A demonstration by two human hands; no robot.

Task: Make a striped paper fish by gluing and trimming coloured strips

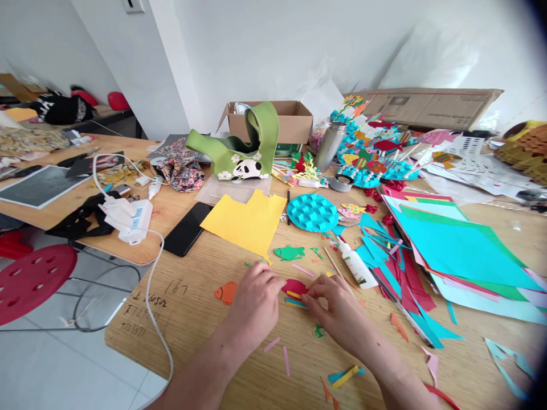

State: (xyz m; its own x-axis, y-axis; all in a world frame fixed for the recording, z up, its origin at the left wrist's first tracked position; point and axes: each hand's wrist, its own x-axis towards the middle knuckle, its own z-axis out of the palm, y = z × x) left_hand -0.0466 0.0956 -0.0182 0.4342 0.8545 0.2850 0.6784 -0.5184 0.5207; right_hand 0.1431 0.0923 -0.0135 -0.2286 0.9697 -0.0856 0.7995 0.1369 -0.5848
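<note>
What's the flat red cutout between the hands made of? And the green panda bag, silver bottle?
Flat red cutout: probably matte paper or card, thin without shine. Green panda bag: perhaps knit or felt, dull with soft folds. Silver cylindrical bottle: likely brushed metal, with grey sheen.

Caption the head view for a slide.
Left hand and right hand at a red paper cutout with a yellow strip, near an orange fish and a green fish.

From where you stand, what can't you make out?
Head view:
Red paper: partly covered by the right hand and yellow strip.
Left hand: palm hidden behind its back.
Box: partly hidden by green bag.
White bottle: print too small.
Red cord: cut off by bottom edge.
</note>
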